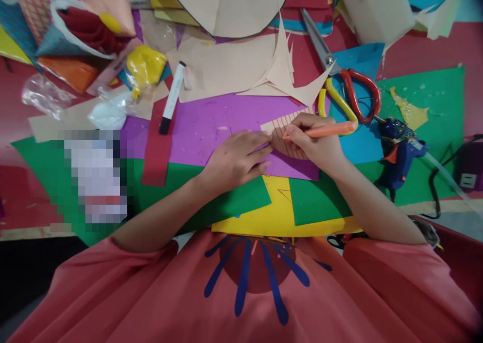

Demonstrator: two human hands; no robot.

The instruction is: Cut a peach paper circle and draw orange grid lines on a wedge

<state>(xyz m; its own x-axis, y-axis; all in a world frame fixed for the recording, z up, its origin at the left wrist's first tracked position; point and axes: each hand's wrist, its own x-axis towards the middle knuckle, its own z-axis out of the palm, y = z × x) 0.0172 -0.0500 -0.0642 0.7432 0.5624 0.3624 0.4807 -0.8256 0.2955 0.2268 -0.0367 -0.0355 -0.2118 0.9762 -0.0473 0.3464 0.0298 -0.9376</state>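
Observation:
My right hand [320, 144] grips an orange marker [334, 130], its tip on a small beige paper piece [278, 126] covered with orange lines. Flat beside it lies my left hand [237, 157], fingers stretched out, fingertips resting on the paper piece's left edge. Under both is a purple sheet [188, 132], with green sheets [222, 197] and a yellow sheet [279, 222] nearer my body. Part of the striped piece is hidden by my right hand.
Large scissors [322, 49] with red handles lie beyond my right hand; a blue glue gun [396, 164] sits at the right. To the left are a white marker [173, 96], a red strip [156, 154] and bagged yellow clay [146, 64]. Beige scraps [226, 66] lie behind.

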